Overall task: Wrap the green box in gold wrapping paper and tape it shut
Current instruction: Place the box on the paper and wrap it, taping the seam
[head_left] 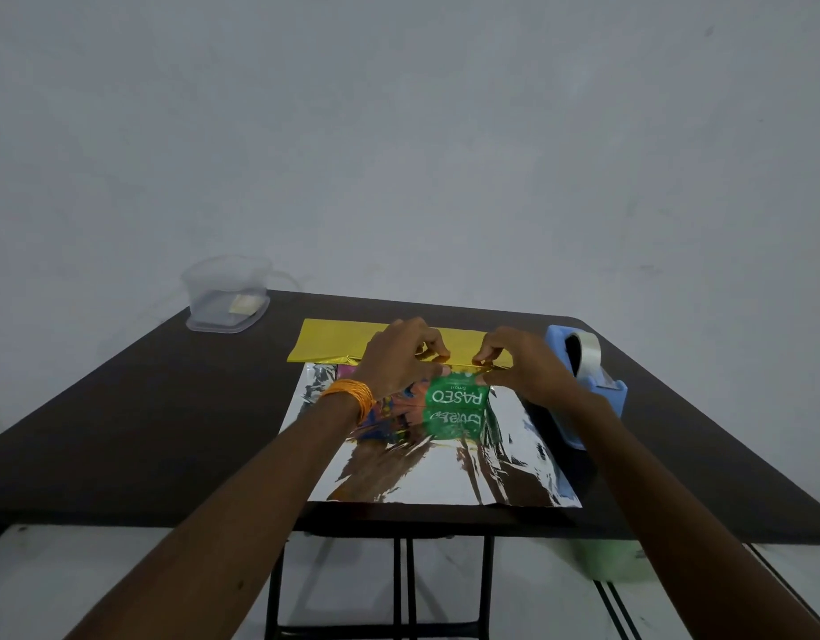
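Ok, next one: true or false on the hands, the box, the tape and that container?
1. The left hand and the right hand both pinch the wrapping paper's folded gold edge. True.
2. The green box is fully covered. False: its printed top shows.
3. The tape dispenser stands left of the paper. False: it stands to the right.
4. A clear container sits at the table's far left corner. True.

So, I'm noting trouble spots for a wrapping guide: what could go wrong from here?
The left hand and right hand pinch the folded edge of the wrapping paper over the green box; pulled unevenly, the sheet could crease or tear. Taking tape from the tape dispenser frees one hand, so the fold might slip.
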A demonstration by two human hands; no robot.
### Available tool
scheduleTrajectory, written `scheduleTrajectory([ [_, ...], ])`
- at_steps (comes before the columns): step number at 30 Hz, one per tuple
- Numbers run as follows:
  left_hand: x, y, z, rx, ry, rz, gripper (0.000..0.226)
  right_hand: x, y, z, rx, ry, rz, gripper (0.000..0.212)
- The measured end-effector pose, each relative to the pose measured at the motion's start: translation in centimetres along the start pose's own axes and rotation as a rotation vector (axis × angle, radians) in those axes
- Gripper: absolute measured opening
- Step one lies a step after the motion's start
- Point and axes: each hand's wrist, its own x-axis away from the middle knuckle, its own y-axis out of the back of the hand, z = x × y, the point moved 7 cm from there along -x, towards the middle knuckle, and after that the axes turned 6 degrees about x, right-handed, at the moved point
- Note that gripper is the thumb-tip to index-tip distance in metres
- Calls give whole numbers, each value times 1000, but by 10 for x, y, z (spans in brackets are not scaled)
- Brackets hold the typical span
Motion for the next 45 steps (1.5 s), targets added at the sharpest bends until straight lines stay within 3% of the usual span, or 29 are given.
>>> scheduleTrajectory([
  [7, -1, -3, -2, -49, -35, 21, 20, 12, 18, -2, -1, -80, 73, 44],
  [11, -3, 0, -12, -110, -78, 62, 20, 37, 60, -1, -29, -208, -139, 18],
  [13, -4, -1, -25, -248, -92, 83, 20, 54, 86, -11, 52, -294, -282, 2],
  [16, -3, -4, -47, -437, -128, -18, 23, 88, 112, -54, 82, -585, -418, 15],
  [19, -1, -15, -74, -218, -128, -131, 28, 117, 108, -88, -63, -784, -370, 34],
  [23, -8, -61, -124, 200, -18, 34, 32, 134, 87, -90, -534, -941, -276, 36],
  [28, -12, -111, -148, 243, 25, 159, 43, 125, 72, -75, -710, -962, -218, 23],
  [33, -15, -118, -139, 247, 72, 114, 36, 116, 79, -75, -688, -978, -269, 23],
  [38, -16, -119, -140, 244, 52, 112, 40, 100, 100, -70, -401, -891, -321, 26],
  [41, -15, -120, -139, 243, 59, 93, 43, 104, 106, -65, -425, -843, -324, 17],
  [45, -14, -119, -140, 251, 55, 78, 43, 125, 93, -60, -540, -875, -358, 20],
])
